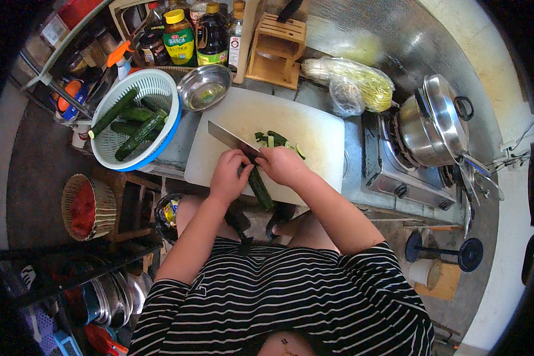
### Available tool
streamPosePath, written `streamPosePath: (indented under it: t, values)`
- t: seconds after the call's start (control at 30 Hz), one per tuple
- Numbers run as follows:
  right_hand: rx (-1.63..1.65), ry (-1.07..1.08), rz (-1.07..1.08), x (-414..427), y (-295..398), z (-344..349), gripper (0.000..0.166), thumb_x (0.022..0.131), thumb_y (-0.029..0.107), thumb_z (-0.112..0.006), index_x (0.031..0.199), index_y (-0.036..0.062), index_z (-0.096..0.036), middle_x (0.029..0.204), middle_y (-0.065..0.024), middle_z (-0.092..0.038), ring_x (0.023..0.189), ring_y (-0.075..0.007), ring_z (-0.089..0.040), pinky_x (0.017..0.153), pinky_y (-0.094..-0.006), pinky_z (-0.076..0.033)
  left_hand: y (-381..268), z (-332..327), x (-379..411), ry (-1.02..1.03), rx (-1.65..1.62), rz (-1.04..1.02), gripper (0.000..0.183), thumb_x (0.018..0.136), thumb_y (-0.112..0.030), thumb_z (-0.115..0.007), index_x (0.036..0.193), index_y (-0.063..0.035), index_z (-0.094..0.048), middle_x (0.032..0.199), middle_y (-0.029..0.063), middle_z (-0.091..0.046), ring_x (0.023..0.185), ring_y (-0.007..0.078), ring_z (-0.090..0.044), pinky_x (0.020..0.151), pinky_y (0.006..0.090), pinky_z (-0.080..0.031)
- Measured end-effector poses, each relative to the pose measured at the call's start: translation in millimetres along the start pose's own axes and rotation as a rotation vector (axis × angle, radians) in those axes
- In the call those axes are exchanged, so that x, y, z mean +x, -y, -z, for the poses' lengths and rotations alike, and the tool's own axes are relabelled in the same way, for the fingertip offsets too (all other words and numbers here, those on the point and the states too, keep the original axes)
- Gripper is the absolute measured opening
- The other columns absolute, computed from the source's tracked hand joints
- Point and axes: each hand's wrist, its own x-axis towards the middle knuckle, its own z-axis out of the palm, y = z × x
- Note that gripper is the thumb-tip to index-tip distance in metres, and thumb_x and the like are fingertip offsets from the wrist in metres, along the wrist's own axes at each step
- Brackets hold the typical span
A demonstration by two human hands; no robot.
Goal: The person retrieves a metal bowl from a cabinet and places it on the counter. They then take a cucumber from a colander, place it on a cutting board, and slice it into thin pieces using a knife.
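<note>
A long dark green cucumber (260,189) lies over the near edge of a white cutting board (311,120), its lower end jutting past the rim. My left hand (230,174) grips its upper part with bent fingers. In my right hand (285,165) is a cleaver (232,139), its broad blade pointing up and left across the board. The blade's near part is close to the fingertips of my left hand; whether it touches the cucumber is hidden. Cut cucumber pieces (271,140) are scattered on the board just beyond my right hand.
Left of the board, a white colander (104,149) holds several cucumbers beside a steel bowl (195,91). Sauce bottles (179,40) and a wooden knife block (278,51) stand behind. Bagged vegetables (360,82) lie at back right, near a gas stove (385,171) bearing a steel pot (420,129).
</note>
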Motion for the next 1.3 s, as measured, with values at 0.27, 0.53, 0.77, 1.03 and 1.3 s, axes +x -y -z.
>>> streamPosePath:
  t: [0.27, 0.53, 0.77, 1.03, 1.3]
  values:
    - [0.198, -0.058, -0.081, -17.3, -21.0, 19.8, 0.027, 0.093, 0.03, -0.059, 0.094, 0.0027, -0.061, 0.083, -0.0234, -0.065, 0.08, -0.0447, -0.062, 0.071, -0.0526, -0.049, -1.7, 1.7, -1.6, 0.032, -0.032, 0.042, 0.016, 0.078, -0.007, -0.074, 0.09, -0.0038, -0.063, 0.107, 0.0141, -0.061, 0.106, 0.0337, -0.057, 0.092, 0.0403, -0.047]
    - [0.195, -0.1, -0.091, -49.2, -24.1, 37.2, 0.024, 0.095, 0.026, -0.057, 0.091, 0.0022, -0.059, 0.078, -0.0246, -0.064, 0.075, -0.0459, -0.061, 0.068, -0.0539, -0.049, -10.2, 8.2, 2.3, 0.183, 0.014, -0.024, 0.025, 0.077, -0.011, -0.077, 0.097, -0.0051, -0.063, 0.113, 0.012, -0.058, 0.109, 0.0322, -0.056, 0.093, 0.0397, -0.047]
    - [0.291, -0.221, -0.153, -76.4, -48.2, 45.4, 0.023, 0.094, 0.022, -0.06, 0.088, -0.0003, -0.059, 0.074, -0.0231, -0.064, 0.071, -0.0439, -0.061, 0.064, -0.0491, -0.048, -24.8, -10.4, 4.2, 0.248, 0.109, -0.021, 0.031, 0.077, -0.014, -0.078, 0.102, -0.005, -0.061, 0.117, 0.0117, -0.054, 0.112, 0.0335, -0.052, 0.094, 0.0405, -0.046]
    - [0.365, -0.38, -0.234, -113.1, -81.2, 58.7, 0.023, 0.094, 0.021, -0.062, 0.09, -0.0016, -0.059, 0.07, -0.0203, -0.063, 0.063, -0.0369, -0.062, 0.059, -0.042, -0.048, -42.1, -38.8, 11.9, 0.205, 0.12, 0.019, 0.033, 0.078, -0.012, -0.077, 0.105, -0.0054, -0.06, 0.118, 0.0138, -0.052, 0.114, 0.0352, -0.049, 0.097, 0.0411, -0.044]
    - [0.45, -0.382, -0.293, -145.5, -90.2, 69.3, 0.024, 0.093, 0.026, -0.061, 0.092, 0.002, -0.061, 0.08, -0.0244, -0.065, 0.076, -0.0457, -0.062, 0.065, -0.0514, -0.049, -43.1, -59.6, 20.8, 0.016, 0.162, 0.041, 0.034, 0.085, -0.017, -0.07, 0.113, -0.0029, -0.056, 0.122, 0.0185, -0.053, 0.118, 0.0368, -0.048, 0.104, 0.0452, -0.038]
